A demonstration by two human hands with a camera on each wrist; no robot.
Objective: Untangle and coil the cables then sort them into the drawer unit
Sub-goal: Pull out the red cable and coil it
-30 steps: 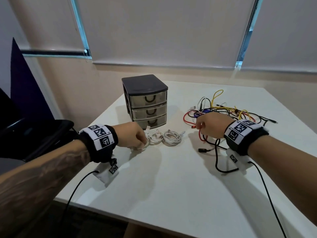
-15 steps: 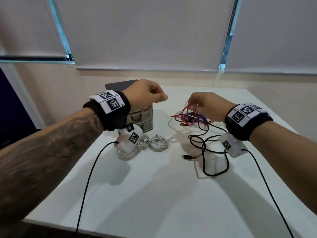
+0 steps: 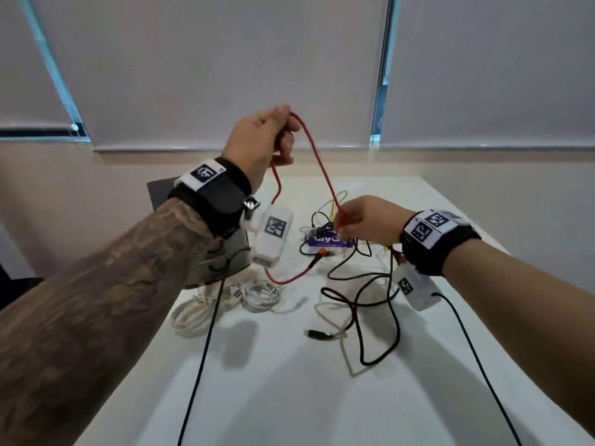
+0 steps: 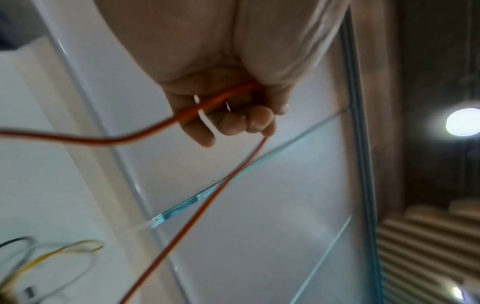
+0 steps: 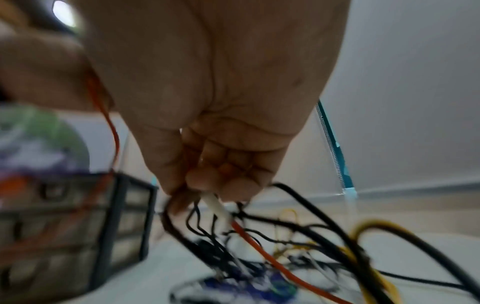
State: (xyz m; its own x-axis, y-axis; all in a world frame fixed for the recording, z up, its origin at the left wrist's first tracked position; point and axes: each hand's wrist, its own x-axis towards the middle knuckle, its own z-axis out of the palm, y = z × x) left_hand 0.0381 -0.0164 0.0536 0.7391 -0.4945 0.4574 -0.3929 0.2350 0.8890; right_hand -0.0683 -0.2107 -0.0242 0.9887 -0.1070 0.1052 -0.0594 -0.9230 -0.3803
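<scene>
My left hand (image 3: 283, 136) is raised above the table and grips a red cable (image 3: 317, 156) in its curled fingers (image 4: 233, 121). The red cable slants down to my right hand (image 3: 343, 225), which pinches it just over the tangle of black, yellow and purple cables (image 3: 335, 249). In the right wrist view that hand's curled fingers (image 5: 228, 170) also hold a white piece and black strands. The red cable's other end hangs from my left hand to a plug (image 3: 317, 257) on the table. The dark drawer unit (image 3: 157, 191) is mostly hidden behind my left forearm.
Coiled white cables (image 3: 260, 294) lie on the white table (image 3: 289, 397) in front of the drawer unit. A loose black cable (image 3: 391, 320) loops at mid-table with a plug (image 3: 317, 334) at its end. Blinds and a wall stand behind the table.
My left hand has left the white coils, risen high and taken hold of the red cable. My right hand has lifted off the tangle, and the red cable is now stretched between both hands.
</scene>
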